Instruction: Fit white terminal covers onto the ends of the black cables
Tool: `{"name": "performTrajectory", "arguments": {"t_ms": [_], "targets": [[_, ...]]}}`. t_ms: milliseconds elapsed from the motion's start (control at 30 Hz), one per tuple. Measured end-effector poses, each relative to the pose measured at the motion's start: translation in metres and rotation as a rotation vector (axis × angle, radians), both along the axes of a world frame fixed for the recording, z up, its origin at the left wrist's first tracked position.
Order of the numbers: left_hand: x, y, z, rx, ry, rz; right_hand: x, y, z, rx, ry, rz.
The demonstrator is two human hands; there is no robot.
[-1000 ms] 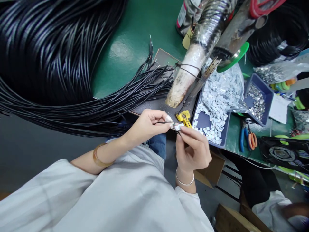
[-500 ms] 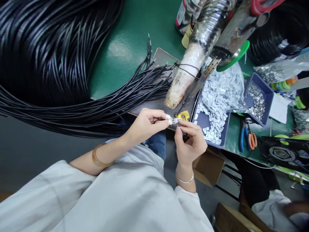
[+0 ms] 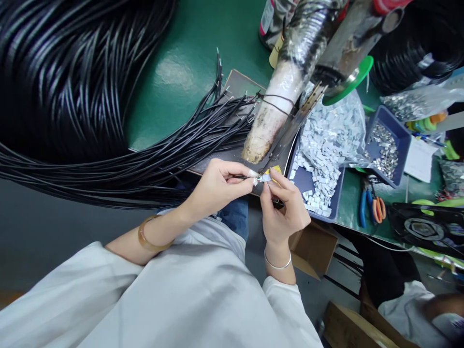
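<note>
My left hand (image 3: 223, 183) pinches the end of a black cable (image 3: 239, 177) between thumb and index finger, both fingertips wrapped in white tape. A small pale rectangular piece (image 3: 267, 178) is pinched in my right hand (image 3: 284, 205). It meets the bared wires at the cable's tip; whether they are joined I cannot tell. Beyond the hands, a yellow label (image 3: 275, 170) shows on the dark board (image 3: 206, 163). Many black cables (image 3: 203, 130) with stripped ends lie on that board, left of the hands.
A tray (image 3: 335, 210) of small pale pieces stands right of the hands, with a smaller tray (image 3: 400, 145) of metal bits behind. A plastic-wrapped, tube-like fixture (image 3: 270, 113) slants over the board. Pliers (image 3: 364, 205) lie at right. Another person's sleeve (image 3: 409, 309) shows lower right.
My right fingers have shifted on the pale piece, and more of it shows now. The black cable in my left hand has come into view. The whole view has moved slightly.
</note>
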State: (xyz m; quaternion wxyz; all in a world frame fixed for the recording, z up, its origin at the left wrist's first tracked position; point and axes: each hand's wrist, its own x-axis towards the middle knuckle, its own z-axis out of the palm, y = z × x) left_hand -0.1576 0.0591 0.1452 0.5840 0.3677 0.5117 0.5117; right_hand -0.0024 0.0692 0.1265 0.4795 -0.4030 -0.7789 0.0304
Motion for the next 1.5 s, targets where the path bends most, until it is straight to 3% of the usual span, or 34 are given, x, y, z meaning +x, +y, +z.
{"name": "performTrajectory", "arguments": {"t_ms": [200, 400, 733, 1000, 1067, 1200, 1267, 1367, 1500], "targets": [[-0.002, 0.002, -0.003, 0.015, 0.041, -0.002, -0.001, 0.001, 0.002, -0.007, -0.025, -0.022], [0.003, 0.004, 0.003, 0.022, 0.01, 0.083, -0.002, 0.001, 0.002, -0.045, 0.005, -0.011], [0.003, 0.003, 0.006, 0.03, 0.017, 0.109, -0.004, 0.001, 0.009, -0.068, -0.005, 0.012], [-0.001, 0.008, 0.007, -0.046, 0.02, 0.035, 0.001, -0.003, 0.005, -0.036, -0.053, 0.014], [-0.001, 0.007, 0.008, -0.057, 0.029, 0.035, 0.006, -0.004, 0.005, -0.039, 0.018, 0.013], [-0.001, 0.005, 0.008, -0.058, 0.056, 0.043, 0.016, -0.004, 0.007, 0.107, 0.33, 0.03], [-0.001, 0.004, 0.009, -0.057, 0.063, 0.048, 0.016, -0.004, 0.009, 0.08, 0.396, 0.013], [-0.001, 0.004, 0.01, -0.073, 0.052, 0.048, 0.012, -0.006, 0.011, -0.063, 0.262, -0.011], [0.0, 0.004, 0.011, -0.046, -0.007, 0.051, 0.006, -0.004, 0.011, -0.103, 0.016, 0.052]]}}
